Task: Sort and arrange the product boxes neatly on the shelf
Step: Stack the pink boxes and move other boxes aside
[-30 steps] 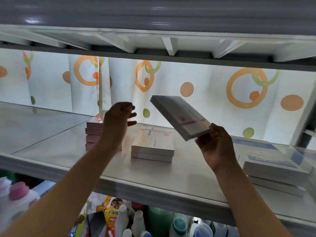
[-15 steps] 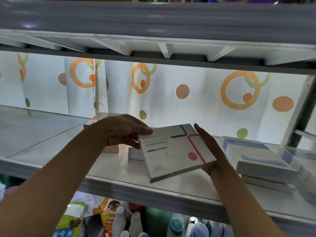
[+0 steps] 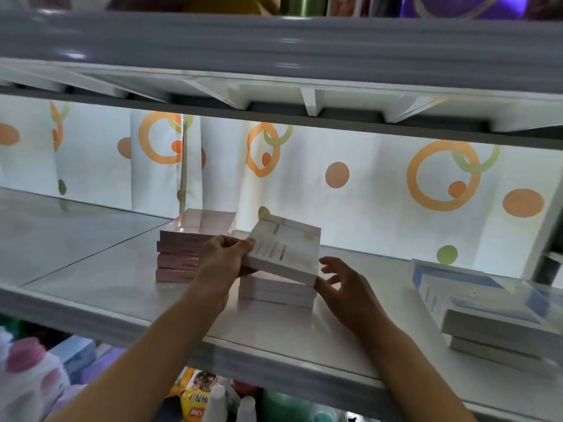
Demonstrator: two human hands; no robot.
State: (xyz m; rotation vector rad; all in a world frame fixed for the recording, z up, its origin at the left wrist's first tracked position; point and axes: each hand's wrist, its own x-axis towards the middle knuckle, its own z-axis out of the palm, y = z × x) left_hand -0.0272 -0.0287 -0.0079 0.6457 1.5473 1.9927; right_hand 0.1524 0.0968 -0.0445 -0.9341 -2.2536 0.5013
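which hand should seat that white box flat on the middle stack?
Left. The left hand already grips the white box, which sits tilted on the middle stack. The right hand is open beside the stack's right edge, holding nothing; it looks better placed to square the edge.

Dotted curtain (image 3: 365,184) behind; bottles (image 3: 217,400), perhaps cleaners, on the level below.
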